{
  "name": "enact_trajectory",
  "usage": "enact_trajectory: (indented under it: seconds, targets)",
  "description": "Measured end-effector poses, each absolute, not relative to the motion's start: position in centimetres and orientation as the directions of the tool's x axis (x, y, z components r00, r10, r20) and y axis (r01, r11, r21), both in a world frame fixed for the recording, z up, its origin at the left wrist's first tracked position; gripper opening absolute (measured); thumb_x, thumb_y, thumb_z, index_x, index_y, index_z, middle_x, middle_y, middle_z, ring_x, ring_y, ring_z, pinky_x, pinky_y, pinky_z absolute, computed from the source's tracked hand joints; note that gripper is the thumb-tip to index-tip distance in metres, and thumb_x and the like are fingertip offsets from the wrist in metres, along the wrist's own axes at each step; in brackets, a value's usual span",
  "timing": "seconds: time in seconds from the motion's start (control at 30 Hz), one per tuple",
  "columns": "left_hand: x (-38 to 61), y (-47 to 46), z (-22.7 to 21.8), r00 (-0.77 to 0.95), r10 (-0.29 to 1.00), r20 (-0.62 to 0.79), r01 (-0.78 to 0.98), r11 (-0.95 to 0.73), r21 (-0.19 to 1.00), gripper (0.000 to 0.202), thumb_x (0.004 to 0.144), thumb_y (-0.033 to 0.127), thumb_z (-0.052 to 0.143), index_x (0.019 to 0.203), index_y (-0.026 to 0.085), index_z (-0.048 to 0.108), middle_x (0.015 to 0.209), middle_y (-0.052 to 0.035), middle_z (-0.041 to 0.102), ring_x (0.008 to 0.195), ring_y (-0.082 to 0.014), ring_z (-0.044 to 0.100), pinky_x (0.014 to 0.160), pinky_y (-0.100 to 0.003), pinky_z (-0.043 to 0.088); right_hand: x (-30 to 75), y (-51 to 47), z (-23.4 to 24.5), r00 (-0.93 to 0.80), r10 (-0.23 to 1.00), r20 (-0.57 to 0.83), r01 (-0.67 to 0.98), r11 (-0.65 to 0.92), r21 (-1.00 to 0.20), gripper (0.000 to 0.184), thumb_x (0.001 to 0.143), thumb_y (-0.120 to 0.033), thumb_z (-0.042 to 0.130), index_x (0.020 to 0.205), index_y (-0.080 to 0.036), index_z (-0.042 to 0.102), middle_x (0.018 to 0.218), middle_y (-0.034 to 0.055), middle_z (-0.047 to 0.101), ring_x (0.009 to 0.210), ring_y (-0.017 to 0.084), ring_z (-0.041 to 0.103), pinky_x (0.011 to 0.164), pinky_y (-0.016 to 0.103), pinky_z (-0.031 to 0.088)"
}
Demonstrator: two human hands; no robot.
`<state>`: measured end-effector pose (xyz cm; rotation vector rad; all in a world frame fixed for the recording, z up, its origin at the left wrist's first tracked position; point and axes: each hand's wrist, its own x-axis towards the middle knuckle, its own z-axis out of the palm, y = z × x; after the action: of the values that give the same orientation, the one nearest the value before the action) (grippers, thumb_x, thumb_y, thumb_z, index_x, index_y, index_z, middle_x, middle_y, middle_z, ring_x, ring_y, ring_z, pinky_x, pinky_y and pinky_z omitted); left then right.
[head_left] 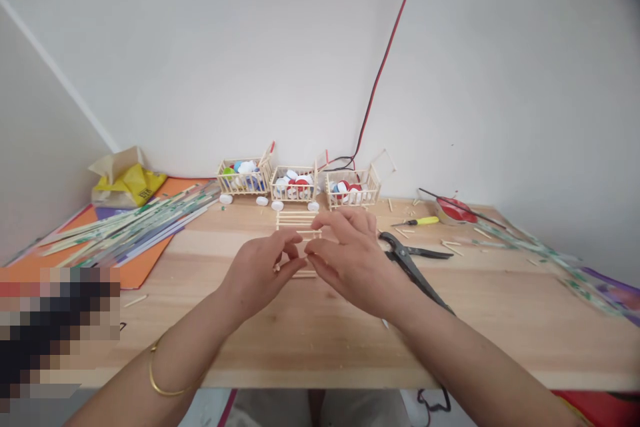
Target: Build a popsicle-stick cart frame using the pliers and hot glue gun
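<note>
My left hand (263,270) and my right hand (347,253) meet over the middle of a wooden table (320,340). Between them lies a small ladder-like frame of thin wooden sticks (299,221), flat on the table. My left thumb and forefinger pinch a thin stick (286,265) at the frame's near end. The fingertips of my right hand are pressed together on the same spot, its other fingers curved above the frame. A thin gold bangle circles my left wrist.
Three small stick carts (295,185) filled with bottle caps stand at the back by the wall. Black scissors (413,260) lie right of my right hand. A pile of long sticks (135,227) on orange paper lies left; a yellow-handled tool (420,221) lies right.
</note>
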<state>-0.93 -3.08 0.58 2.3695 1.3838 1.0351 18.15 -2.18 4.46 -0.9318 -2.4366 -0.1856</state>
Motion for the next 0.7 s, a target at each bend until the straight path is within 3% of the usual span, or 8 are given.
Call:
enact_trajectory:
  seconds: [0.13,0.23,0.3,0.4,0.5,0.6,0.7]
  targets:
    - [-0.6,-3.1,0.2,0.377,0.78,0.499,0.72,-0.586,0.373,0.019,0.083,0.023,0.059,0.1,0.019,0.051,0.071,0.0029,0.067,0.055,-0.0114,0.056,0.056,-0.023,0.039,18.0,-2.2,4.2,-0.659,0.594,0.461,0.654,0.755,-0.039,0.017,0.088,-0.022,0.053,0.077,-0.021,0.066,0.106,0.0042,0.06,0.1,0.022,0.042,0.081,0.039,0.03]
    - [-0.5,-3.4,0.3,0.408,0.758,0.509,0.709,-0.614,0.346,0.015,0.084,0.025,0.058,0.097,0.019,0.054,0.07,0.0031,0.066,0.058,-0.012,0.057,0.058,-0.024,0.04,18.1,-2.0,3.8,-0.68,0.599,0.423,0.638,0.768,-0.061,0.017,0.089,-0.022,0.051,0.078,-0.019,0.065,0.103,0.0047,0.061,0.097,0.021,0.043,0.081,0.038,0.031]
    - [-0.8,-3.5,0.7,0.344,0.769,0.539,0.696,-0.594,0.404,0.017,0.081,0.029,0.062,0.095,0.02,0.057,0.073,0.0024,0.066,0.058,-0.0112,0.056,0.058,-0.023,0.04,18.3,-1.7,3.4,-0.651,0.615,0.444,0.644,0.758,-0.105,0.017,0.089,-0.022,0.051,0.078,-0.019,0.064,0.103,0.0049,0.06,0.096,0.021,0.044,0.081,0.038,0.031]
    - [-1.6,-3.4,1.4,0.02,0.809,0.588,0.669,-0.448,0.594,0.018,0.08,0.035,0.061,0.089,0.02,0.061,0.078,0.0008,0.065,0.058,-0.01,0.052,0.058,-0.023,0.041,18.6,-0.9,2.5,-0.562,0.66,0.498,0.665,0.719,-0.203,0.012,0.086,-0.022,0.055,0.08,-0.02,0.064,0.103,0.0061,0.058,0.098,0.022,0.045,0.082,0.038,0.033]
    - [-2.5,-2.7,1.8,-0.26,0.843,0.472,0.56,-0.266,0.784,0.018,0.08,0.037,0.059,0.087,0.021,0.064,0.075,0.0007,0.063,0.059,-0.0109,0.051,0.057,-0.023,0.04,18.9,0.1,1.5,-0.511,0.696,0.504,0.665,0.692,-0.281,0.007,0.083,-0.021,0.058,0.081,-0.021,0.065,0.104,0.0065,0.056,0.099,0.023,0.045,0.083,0.039,0.033]
    - [-3.0,-1.9,1.9,-0.249,0.928,0.276,0.477,-0.131,0.869,0.018,0.076,0.036,0.06,0.082,0.02,0.066,0.071,0.0007,0.064,0.059,-0.0118,0.053,0.056,-0.023,0.04,18.8,0.6,0.8,-0.48,0.725,0.493,0.677,0.664,-0.317,0.007,0.081,-0.021,0.06,0.079,-0.023,0.067,0.103,0.0061,0.056,0.099,0.024,0.045,0.084,0.041,0.033]
    - [-3.3,-1.4,2.1,-0.17,0.968,0.186,0.518,-0.073,0.852,0.017,0.073,0.034,0.06,0.074,0.018,0.066,0.068,0.0009,0.064,0.06,-0.0123,0.053,0.056,-0.023,0.039,18.5,0.7,0.5,-0.464,0.744,0.48,0.683,0.646,-0.341,0.007,0.08,-0.02,0.061,0.078,-0.022,0.068,0.102,0.0061,0.056,0.098,0.024,0.045,0.084,0.041,0.032]
